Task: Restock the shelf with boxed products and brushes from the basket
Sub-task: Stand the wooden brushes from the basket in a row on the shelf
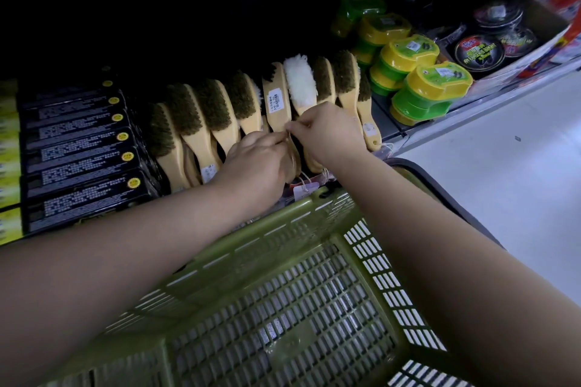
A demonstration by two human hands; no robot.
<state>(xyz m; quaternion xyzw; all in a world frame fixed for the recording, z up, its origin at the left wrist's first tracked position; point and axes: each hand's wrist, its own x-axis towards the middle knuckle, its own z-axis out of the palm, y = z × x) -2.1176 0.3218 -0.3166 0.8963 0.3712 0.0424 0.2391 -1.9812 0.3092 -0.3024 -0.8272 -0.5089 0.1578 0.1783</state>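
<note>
A row of wooden-handled brushes [217, 110] with dark bristles stands on the low shelf, one with white fleece [300, 82] among them. My left hand [254, 163] grips the handle end of a brush [294, 163] at the shelf's front. My right hand [330, 130] pinches a thin string beside the left fingers, in front of the fleece brush's handle. Black boxed products [85, 154] lie stacked on the shelf to the left. The green plastic basket [283, 292] sits below my arms, and nothing shows inside it.
Yellow-and-green polish containers [418, 78] stand in rows to the right of the brushes. Round black tins [479, 50] fill a tray at the far right. A white floor [509, 173] lies right of the basket. The shelf's back is dark.
</note>
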